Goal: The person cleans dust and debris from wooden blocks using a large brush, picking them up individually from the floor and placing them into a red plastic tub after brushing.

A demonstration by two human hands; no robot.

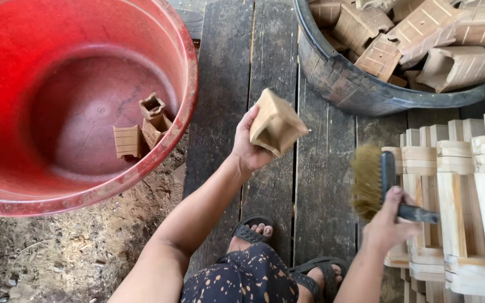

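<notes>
My left hand (246, 145) holds a small tan wooden box (277, 123), square and tapered, lifted over the dark plank floor at the middle of the view. My right hand (389, 220) grips the black handle of a brush (373, 180) with yellowish bristles, low at the right, beside a stack of pale wooden boxes (462, 185). The brush and the held box are apart, with a gap of bare plank between them.
A big red plastic tub (182, 56) at the left holds three small wooden boxes (140, 128). A dark round basin (332, 73) at the top right is full of several more. Dirt ground lies lower left. My sandalled feet (254, 231) rest on the planks.
</notes>
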